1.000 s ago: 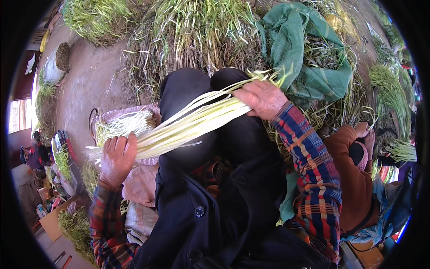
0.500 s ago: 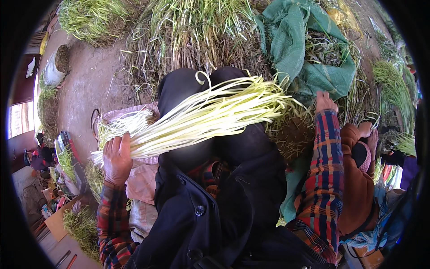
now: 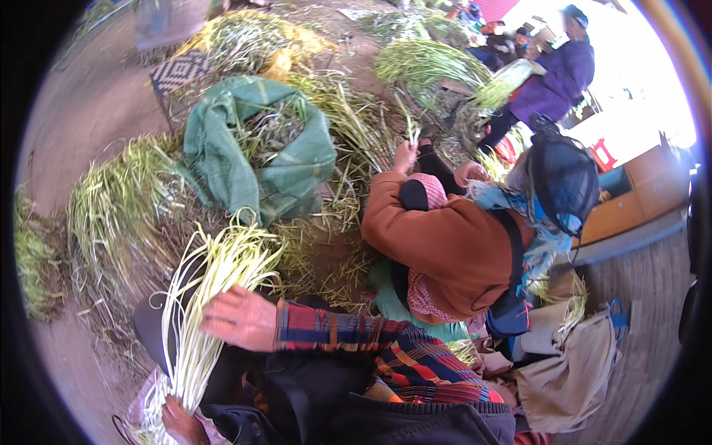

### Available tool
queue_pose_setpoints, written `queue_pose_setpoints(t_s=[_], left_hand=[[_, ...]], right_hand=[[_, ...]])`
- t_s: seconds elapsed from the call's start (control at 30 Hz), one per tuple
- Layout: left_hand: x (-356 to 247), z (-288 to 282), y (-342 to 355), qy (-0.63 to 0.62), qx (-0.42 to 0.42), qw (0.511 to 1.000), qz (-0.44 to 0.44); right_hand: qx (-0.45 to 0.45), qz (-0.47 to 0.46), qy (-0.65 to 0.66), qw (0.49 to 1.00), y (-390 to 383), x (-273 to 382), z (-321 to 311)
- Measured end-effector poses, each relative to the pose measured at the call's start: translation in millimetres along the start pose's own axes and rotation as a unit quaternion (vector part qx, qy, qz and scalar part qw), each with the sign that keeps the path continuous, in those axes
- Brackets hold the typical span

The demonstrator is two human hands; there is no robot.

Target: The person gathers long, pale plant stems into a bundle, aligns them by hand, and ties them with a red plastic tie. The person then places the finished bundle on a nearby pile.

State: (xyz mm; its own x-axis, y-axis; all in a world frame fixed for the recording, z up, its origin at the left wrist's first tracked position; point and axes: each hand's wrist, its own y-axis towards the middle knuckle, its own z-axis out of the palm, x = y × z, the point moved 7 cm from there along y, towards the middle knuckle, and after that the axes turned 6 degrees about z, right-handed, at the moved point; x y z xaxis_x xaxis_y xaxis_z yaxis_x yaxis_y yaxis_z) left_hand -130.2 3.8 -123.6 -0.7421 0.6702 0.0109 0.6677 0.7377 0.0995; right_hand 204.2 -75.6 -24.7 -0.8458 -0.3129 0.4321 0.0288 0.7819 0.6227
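A bundle of long, thin, pale yellow-white vegetable stalks (image 3: 204,315) slants across my dark-clothed lap, loose tips toward the far side. My left hand (image 3: 180,421) is closed round its white lower end; the fingers are partly hidden. My right hand (image 3: 241,319) lies over the bundle's middle with its fingers stretched out, seemingly touching the stalks, slightly blurred. At the near left, a pinkish cloth or bag (image 3: 144,400) shows beside the white ends. Beyond the tips stands a green woven sack (image 3: 219,152) with cut plant scraps in it.
Heaps of uncut green stalks (image 3: 119,200) lie at the left. A co-worker in a brown top (image 3: 437,241) sits close on my right, handling stalks. Farther off, a person in purple (image 3: 556,81) holds a bundle. A wooden cabinet (image 3: 649,185) stands at the right.
My view has swung to the right. My right hand has come from beside the green sack to the bundle. My left hand still grips the bundle's white end.
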Motion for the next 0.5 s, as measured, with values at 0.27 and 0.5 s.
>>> queue_pose_setpoints(t_s=[0.27,0.5], left_hand=[[-21.7,17.2,4.2,0.059,0.090,0.994,0.026],[-24.2,20.0,11.6,-0.069,0.067,0.993,-0.069]], right_hand=[[0.073,0.065,0.012,0.995,-34.0,-5.4,38.7],[0.054,0.044,0.013,0.997,-16.5,-2.4,28.0]])
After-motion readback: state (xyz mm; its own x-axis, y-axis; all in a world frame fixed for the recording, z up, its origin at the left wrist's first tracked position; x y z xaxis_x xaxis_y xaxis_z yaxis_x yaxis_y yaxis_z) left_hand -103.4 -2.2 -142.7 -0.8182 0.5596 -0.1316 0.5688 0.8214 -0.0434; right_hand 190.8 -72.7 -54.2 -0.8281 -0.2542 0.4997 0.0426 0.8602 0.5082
